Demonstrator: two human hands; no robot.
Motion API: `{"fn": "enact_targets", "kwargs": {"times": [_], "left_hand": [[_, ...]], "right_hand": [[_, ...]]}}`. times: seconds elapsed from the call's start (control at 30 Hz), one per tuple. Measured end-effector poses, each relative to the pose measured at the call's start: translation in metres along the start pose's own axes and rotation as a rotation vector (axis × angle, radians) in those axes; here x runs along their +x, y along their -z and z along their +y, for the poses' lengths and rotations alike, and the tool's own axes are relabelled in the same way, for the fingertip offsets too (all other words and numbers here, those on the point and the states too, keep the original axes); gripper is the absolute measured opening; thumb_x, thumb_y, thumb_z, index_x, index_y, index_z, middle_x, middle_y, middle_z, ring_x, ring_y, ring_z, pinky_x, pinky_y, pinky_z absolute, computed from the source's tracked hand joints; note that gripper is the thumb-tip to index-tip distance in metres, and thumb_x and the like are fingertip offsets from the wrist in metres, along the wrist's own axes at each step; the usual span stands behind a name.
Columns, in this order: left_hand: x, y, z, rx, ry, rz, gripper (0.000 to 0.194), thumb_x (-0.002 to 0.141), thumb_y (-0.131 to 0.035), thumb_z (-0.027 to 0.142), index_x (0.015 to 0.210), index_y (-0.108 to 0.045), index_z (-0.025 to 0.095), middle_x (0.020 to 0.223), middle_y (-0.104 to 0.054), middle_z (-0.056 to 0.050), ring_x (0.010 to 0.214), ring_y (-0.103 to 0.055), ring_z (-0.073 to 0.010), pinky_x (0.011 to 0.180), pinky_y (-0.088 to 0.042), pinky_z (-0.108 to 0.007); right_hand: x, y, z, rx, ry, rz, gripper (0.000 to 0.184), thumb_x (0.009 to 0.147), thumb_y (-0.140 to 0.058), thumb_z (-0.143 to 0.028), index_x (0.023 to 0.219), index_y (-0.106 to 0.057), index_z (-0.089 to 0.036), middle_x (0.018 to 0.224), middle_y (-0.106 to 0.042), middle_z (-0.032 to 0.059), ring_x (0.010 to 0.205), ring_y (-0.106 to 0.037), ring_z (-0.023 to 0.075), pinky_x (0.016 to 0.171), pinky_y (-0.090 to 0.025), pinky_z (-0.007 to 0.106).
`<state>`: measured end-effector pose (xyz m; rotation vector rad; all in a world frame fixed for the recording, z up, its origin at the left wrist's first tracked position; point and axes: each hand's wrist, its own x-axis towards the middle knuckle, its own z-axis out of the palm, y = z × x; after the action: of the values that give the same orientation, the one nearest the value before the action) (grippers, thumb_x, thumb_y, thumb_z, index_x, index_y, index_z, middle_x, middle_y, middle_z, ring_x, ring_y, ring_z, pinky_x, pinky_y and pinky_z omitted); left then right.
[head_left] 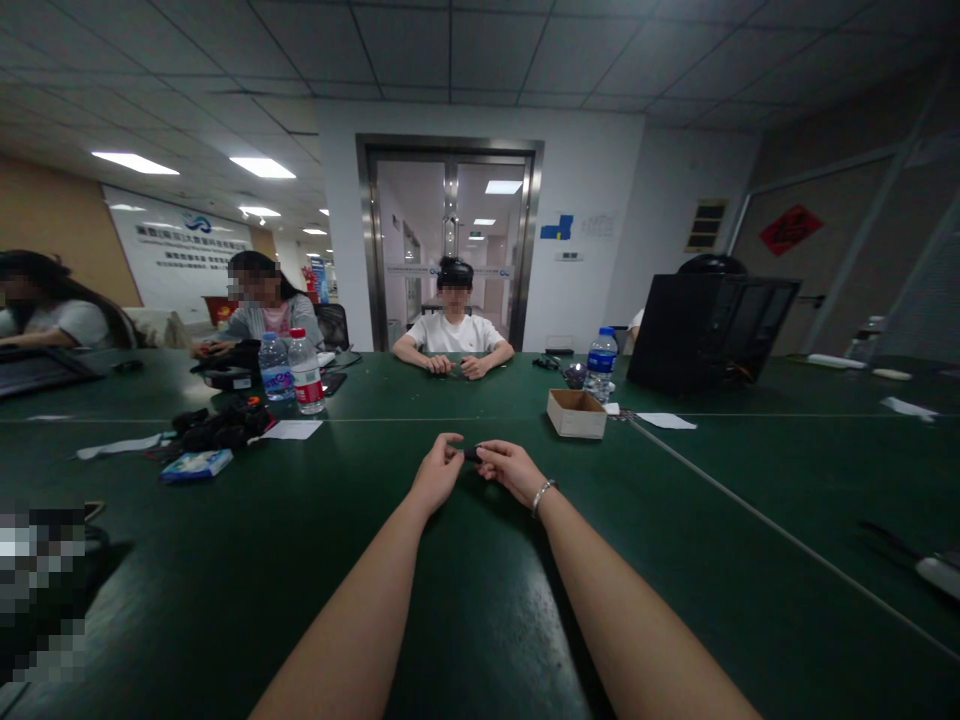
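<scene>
Both my arms reach forward over a dark green table. My left hand and my right hand meet at the fingertips around a small black object, held just above the tabletop. What the object is I cannot make out. A silver bracelet circles my right wrist.
A small cardboard box sits ahead to the right, with a water bottle and a black monitor back behind it. Two bottles, black gear and papers lie to the left. Three seated people face the table.
</scene>
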<state>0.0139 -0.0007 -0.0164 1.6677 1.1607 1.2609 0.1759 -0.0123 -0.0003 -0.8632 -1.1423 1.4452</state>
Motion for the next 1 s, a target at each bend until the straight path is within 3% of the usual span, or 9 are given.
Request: {"fn": "enact_targets", "kwargs": {"times": [0.17, 0.3, 0.43, 0.6, 0.73, 0.87, 1.0], "left_hand": [[-0.001, -0.001, 0.003, -0.022, 0.031, -0.029, 0.031, 0.083, -0.043, 0.036, 0.107, -0.051, 0.018, 0.07, -0.054, -0.001, 0.06, -0.05, -0.0112, 0.058, -0.04, -0.022], [-0.002, 0.0, 0.007, -0.006, 0.025, -0.001, 0.03, 0.078, -0.051, 0.028, 0.107, -0.051, 0.02, 0.087, -0.055, -0.003, 0.068, -0.052, -0.011, 0.059, -0.04, -0.02], [-0.004, 0.001, 0.011, 0.005, 0.067, -0.057, 0.031, 0.084, -0.04, 0.039, 0.104, -0.051, 0.018, 0.07, -0.054, -0.001, 0.06, -0.05, -0.0117, 0.057, -0.038, -0.022], [-0.004, 0.001, 0.008, 0.045, 0.023, -0.02, 0.029, 0.08, -0.048, 0.034, 0.105, -0.052, 0.02, 0.083, -0.056, -0.002, 0.069, -0.051, -0.0117, 0.064, -0.039, -0.022], [-0.002, 0.001, 0.005, 0.032, 0.054, -0.049, 0.033, 0.084, -0.04, 0.043, 0.102, -0.053, 0.019, 0.068, -0.053, -0.001, 0.06, -0.049, -0.0126, 0.058, -0.037, -0.023], [-0.002, 0.001, 0.005, 0.046, -0.002, -0.029, 0.029, 0.08, -0.048, 0.036, 0.105, -0.053, 0.021, 0.08, -0.055, -0.002, 0.069, -0.051, -0.0124, 0.063, -0.038, -0.022], [-0.003, 0.0, 0.007, 0.003, 0.031, -0.063, 0.033, 0.083, -0.042, 0.041, 0.104, -0.053, 0.018, 0.071, -0.054, -0.001, 0.063, -0.05, -0.0122, 0.06, -0.038, -0.022]], "right_hand": [[-0.002, -0.001, -0.001, -0.01, 0.001, -0.007, 0.028, 0.063, -0.076, -0.021, 0.082, -0.061, -0.008, 0.061, -0.06, 0.0048, 0.052, -0.056, 0.01, 0.044, -0.042, 0.017], [-0.001, 0.0, 0.0, 0.0, 0.009, -0.012, 0.029, 0.062, -0.076, -0.021, 0.083, -0.061, -0.008, 0.063, -0.06, 0.0047, 0.052, -0.056, 0.0094, 0.045, -0.042, 0.017], [0.0, 0.001, 0.0, -0.001, 0.002, -0.023, 0.03, 0.062, -0.076, -0.021, 0.084, -0.06, -0.008, 0.061, -0.06, 0.0045, 0.052, -0.056, 0.0095, 0.045, -0.043, 0.016], [0.0, 0.0, -0.001, 0.012, -0.007, -0.003, 0.029, 0.062, -0.077, -0.02, 0.082, -0.06, -0.008, 0.062, -0.06, 0.0046, 0.051, -0.056, 0.0093, 0.044, -0.043, 0.017], [-0.002, -0.001, -0.003, 0.011, -0.012, -0.005, 0.028, 0.062, -0.077, -0.019, 0.082, -0.06, -0.008, 0.062, -0.06, 0.0046, 0.052, -0.056, 0.0098, 0.044, -0.043, 0.017], [-0.002, -0.002, -0.003, 0.009, -0.013, -0.007, 0.027, 0.063, -0.076, -0.019, 0.082, -0.061, -0.008, 0.062, -0.059, 0.0046, 0.051, -0.055, 0.0096, 0.044, -0.042, 0.018], [-0.001, -0.002, -0.002, 0.009, -0.007, -0.005, 0.027, 0.062, -0.076, -0.02, 0.082, -0.061, -0.008, 0.061, -0.059, 0.0042, 0.051, -0.055, 0.0098, 0.044, -0.042, 0.018]]}}
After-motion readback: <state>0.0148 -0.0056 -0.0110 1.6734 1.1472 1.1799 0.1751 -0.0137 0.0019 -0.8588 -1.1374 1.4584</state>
